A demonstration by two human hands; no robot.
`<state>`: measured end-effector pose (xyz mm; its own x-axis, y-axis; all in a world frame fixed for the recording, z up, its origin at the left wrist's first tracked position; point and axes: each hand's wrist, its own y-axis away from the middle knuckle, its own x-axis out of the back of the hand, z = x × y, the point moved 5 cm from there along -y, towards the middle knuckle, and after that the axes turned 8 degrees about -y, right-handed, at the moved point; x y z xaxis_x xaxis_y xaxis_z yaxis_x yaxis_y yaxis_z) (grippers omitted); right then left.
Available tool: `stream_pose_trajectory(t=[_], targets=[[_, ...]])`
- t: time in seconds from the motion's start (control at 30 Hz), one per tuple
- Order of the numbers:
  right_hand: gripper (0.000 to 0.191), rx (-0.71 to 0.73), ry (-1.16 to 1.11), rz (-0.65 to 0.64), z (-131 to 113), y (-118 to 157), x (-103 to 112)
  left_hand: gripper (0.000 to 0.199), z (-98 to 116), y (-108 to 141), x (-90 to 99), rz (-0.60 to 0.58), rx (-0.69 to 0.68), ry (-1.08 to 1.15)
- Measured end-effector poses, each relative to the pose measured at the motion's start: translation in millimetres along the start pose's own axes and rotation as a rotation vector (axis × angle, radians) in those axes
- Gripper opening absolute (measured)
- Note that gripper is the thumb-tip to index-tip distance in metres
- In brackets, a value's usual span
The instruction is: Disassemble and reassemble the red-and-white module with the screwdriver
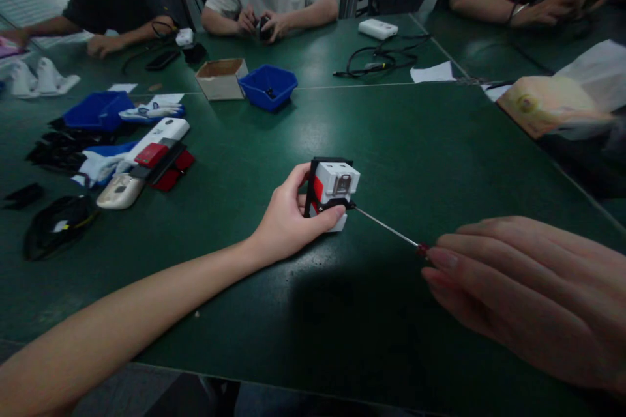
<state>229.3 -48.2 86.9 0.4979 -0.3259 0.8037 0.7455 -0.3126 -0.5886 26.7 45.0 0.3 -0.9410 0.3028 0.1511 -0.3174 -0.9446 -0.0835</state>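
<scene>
Over the dark-green table (235,143), a boxy white, red and black device (337,181) is clasped in the left hand's grip (288,221); a slim, red-handled metal screwdriver (391,230), tip at the device's black edge, is pinched in the right hand's grip (518,293).

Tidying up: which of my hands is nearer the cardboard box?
Left. Your left hand is right of the box, nearer you; your right hand is farther right, even nearer you.

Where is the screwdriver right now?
In the head view, right of centre, the right hand holds the screwdriver, tip at the boxy device in the left hand.
</scene>
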Motion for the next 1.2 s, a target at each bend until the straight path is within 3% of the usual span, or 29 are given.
stream_pose_trajectory(t=[0.33,0.57,0.7,0.83,1.0,1.2], targets=[[0.012,-0.003,0.024,0.057,-1,0,-1,0.058,0,0,0.6,0.010,-0.009,0.006],[0.014,-0.077,-0.087,-0.025,1,6,-1,0.059,0,-1,0.0,0.000,-0.017,0.005],[0.015,-0.047,-0.092,-0.049,-10,11,-1,0.059,1,0,-0.3,0.001,-0.023,-0.012],[0.014,-0.114,-0.086,0.000,-16,10,-4,0.061,1,1,-0.5,0.012,-0.028,-0.025],[0.017,0.029,-0.090,-0.024,-15,4,-10,0.060,1,1,-1.2,0.006,-0.047,-0.019],[0.020,0.005,-0.069,0.028,-13,5,-17,0.061,2,1,-2.5,0.003,-0.057,-0.025]])
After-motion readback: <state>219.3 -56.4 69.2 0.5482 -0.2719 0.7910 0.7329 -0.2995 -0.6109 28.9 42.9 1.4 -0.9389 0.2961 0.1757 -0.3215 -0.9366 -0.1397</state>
